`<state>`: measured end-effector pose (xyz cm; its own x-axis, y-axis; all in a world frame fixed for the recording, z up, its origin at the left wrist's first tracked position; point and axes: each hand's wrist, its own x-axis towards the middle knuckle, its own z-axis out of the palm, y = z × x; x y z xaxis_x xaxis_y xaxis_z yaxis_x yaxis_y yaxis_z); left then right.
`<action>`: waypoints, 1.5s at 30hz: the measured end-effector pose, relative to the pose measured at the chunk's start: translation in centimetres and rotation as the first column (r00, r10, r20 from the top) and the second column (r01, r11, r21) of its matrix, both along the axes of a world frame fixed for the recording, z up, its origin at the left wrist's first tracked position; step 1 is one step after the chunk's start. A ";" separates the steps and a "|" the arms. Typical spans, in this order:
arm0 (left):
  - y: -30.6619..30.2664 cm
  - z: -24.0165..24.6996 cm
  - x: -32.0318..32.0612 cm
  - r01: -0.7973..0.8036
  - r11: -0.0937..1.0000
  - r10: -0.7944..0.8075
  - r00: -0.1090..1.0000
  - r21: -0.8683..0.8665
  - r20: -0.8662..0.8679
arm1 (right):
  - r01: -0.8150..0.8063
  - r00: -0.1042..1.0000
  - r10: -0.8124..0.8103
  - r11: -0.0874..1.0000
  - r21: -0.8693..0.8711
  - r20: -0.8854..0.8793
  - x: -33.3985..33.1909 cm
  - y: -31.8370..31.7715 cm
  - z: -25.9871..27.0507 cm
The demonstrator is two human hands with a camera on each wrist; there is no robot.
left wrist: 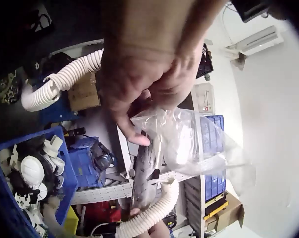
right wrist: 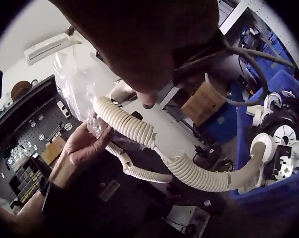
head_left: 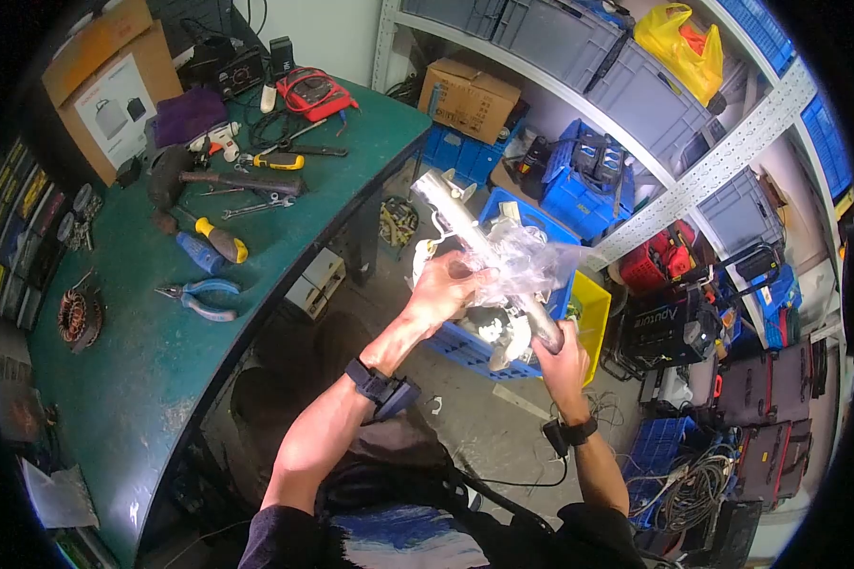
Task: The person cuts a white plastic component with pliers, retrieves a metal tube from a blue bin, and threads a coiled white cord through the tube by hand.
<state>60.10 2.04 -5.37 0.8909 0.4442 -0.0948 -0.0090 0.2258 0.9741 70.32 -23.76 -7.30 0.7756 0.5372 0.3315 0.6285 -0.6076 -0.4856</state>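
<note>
A silvery tube (head_left: 460,216) slants through a crumpled clear plastic bag (head_left: 531,258), above a blue crate (head_left: 474,349). My left hand (head_left: 444,292) grips the bag around the tube's middle. Lower down, my right hand (head_left: 564,368) holds the tube's lower end. In the left wrist view, fingers of the left hand (left wrist: 149,82) curl at the bag (left wrist: 186,141), one lying along the tube (left wrist: 143,181). White corrugated hose (left wrist: 152,215) hangs beside it. The right wrist view shows the hose (right wrist: 127,124) near the right hand (right wrist: 149,54), whose grip is mostly hidden.
Pliers (head_left: 204,299), screwdrivers (head_left: 220,239), a hammer (head_left: 228,180) and a copper coil (head_left: 81,316) lie on the green table (head_left: 114,408) at left. A yellow bin (head_left: 593,318) adjoins the crate. Shelving (head_left: 702,204) with bins stands at right; cables (head_left: 688,493) fill a basket below.
</note>
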 end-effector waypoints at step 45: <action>4.6 -0.9 -2.1 0.490 0.871 -0.491 0.869 0.036 0.051 | -0.258 0.782 0.325 0.945 0.199 -0.532 -1.5 -0.2 -2.2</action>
<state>57.96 6.65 -6.31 0.9982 -0.0503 -0.0331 0.0423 0.1946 0.9800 68.81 -23.96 -9.52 0.6559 0.7542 -0.0326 0.3727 -0.3611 -0.8548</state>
